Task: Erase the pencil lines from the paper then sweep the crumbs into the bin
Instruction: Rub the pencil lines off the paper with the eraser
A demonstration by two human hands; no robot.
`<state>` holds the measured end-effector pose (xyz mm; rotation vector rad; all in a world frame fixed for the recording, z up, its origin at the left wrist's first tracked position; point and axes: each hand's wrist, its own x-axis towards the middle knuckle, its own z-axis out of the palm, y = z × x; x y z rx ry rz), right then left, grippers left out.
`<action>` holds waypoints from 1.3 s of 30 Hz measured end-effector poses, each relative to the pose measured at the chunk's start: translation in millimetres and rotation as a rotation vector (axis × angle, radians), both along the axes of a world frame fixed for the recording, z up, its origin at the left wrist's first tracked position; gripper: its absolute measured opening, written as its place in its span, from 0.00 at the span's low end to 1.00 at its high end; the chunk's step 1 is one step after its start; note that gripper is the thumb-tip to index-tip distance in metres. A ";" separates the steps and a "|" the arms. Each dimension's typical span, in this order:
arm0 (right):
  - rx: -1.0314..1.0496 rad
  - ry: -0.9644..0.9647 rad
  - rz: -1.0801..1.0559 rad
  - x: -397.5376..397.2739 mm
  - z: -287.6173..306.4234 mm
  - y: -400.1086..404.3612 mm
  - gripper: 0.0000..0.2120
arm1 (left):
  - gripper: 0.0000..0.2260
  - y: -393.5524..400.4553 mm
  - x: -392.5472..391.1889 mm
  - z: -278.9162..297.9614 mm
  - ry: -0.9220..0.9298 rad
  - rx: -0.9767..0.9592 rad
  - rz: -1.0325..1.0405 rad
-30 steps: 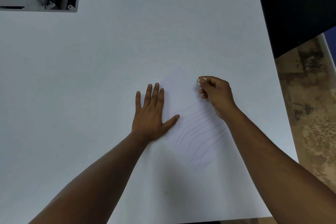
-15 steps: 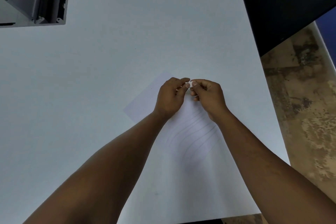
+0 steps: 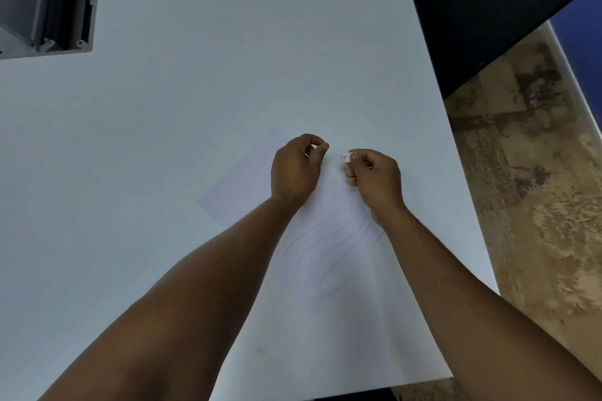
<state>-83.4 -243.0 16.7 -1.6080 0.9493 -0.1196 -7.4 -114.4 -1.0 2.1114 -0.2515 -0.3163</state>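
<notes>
**Both hands raised over the lined paper, eraser in the right**

A sheet of paper [image 3: 325, 257] lies turned at an angle on the white counter [image 3: 195, 107], a little to the right of the middle. Faint curved pencil lines [image 3: 321, 246] cross the sheet between the two forearms.

The right hand [image 3: 374, 179] is over the far right part of the sheet. Its thumb and first fingers [image 3: 353, 156] are pressed together on a small white eraser [image 3: 345, 158], which sticks out to the left of the fingertips. The other fingers are curled under.

The left hand [image 3: 294, 169] is just beside it, over the far part of the sheet, with a small gap between the two hands. Its fingers are curled in with the thumb tip meeting the first finger; a small pale spot shows inside the curl, but whether it pinches anything cannot be told.

At the far left corner stands a grey open-topped bin [image 3: 49, 0], well apart from the paper. To the right of the counter is a mottled brown floor [image 3: 537, 189].
</notes>
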 end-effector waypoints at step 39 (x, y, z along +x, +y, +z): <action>-0.610 -0.098 0.251 -44.3 -19.5 119.2 0.10 | 0.24 208.4 -22.1 -55.8 -0.494 0.494 -0.518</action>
